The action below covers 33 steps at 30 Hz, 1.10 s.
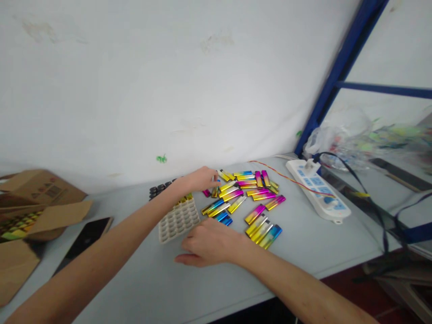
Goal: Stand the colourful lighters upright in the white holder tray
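Observation:
Many shiny lighters in yellow, pink, blue and silver lie scattered on the table, among them a yellow-and-blue lighter at the near right. My left hand reaches over the far end of a pale tray with oval slots. Its fingers are bent together at the left edge of the pile, and a bit of a blue lighter shows at the fingertips. Beside the tray's near right corner is my right hand, palm down, thumb stretched out, holding nothing visible. Dark-topped pieces stand in the far tray slots, partly behind my left forearm.
On the left stands an open cardboard box with yellow pieces inside, and a black phone lies by it. A white power strip with plugs and cables is at the right, near a blue metal frame and plastic bags.

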Each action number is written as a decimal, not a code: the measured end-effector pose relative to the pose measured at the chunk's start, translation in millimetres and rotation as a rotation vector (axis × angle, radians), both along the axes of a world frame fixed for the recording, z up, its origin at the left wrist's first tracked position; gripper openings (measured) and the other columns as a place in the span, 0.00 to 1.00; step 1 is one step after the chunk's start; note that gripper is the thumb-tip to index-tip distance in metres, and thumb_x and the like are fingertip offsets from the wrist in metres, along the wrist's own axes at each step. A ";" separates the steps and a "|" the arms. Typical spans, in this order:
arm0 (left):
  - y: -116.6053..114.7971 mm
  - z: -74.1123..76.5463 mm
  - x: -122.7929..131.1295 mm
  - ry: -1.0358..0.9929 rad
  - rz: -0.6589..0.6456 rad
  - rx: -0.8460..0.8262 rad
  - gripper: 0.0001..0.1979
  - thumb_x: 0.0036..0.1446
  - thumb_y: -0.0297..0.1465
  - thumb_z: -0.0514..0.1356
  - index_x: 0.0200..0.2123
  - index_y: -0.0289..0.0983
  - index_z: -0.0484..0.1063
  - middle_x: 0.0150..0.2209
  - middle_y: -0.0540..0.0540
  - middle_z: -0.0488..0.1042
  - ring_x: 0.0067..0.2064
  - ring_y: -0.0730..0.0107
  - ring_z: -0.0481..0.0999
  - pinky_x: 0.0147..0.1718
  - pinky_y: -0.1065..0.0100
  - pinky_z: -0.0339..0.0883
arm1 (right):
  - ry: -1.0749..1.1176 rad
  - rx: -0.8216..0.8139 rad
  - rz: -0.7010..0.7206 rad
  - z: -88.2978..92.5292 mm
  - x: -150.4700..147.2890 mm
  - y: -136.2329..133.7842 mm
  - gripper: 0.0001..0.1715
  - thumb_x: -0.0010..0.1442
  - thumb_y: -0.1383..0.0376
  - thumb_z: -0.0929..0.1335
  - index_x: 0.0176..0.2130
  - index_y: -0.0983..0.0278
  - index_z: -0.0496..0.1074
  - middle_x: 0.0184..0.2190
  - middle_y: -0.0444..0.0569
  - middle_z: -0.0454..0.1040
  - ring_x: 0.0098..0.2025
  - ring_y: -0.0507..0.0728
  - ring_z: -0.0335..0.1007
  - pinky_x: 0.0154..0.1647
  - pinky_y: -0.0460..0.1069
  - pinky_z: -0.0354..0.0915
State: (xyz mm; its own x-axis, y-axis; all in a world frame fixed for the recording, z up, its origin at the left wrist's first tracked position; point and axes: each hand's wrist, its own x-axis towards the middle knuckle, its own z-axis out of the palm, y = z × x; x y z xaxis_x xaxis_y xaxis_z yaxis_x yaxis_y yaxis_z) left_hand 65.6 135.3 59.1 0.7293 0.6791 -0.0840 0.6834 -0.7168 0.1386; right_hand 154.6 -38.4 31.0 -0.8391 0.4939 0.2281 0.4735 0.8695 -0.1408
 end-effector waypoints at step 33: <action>-47.5 9.4 -1.0 -0.039 -0.106 -0.039 0.10 0.62 0.36 0.65 0.38 0.35 0.81 0.36 0.41 0.82 0.39 0.57 0.80 0.38 0.65 0.67 | -0.241 -0.222 0.254 -4.8 -39.3 -30.9 0.29 0.75 0.47 0.60 0.40 0.59 0.82 0.33 0.44 0.85 0.33 0.57 0.81 0.22 0.51 0.59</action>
State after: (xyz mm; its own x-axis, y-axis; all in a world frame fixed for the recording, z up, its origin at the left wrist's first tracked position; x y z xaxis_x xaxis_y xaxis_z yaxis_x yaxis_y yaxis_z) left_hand 64.6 87.9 68.5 0.8000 0.5948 -0.0793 0.5977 -0.7782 0.1927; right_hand 115.4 -69.2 26.3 -0.9570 0.2790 -0.0788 0.2899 0.9241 -0.2490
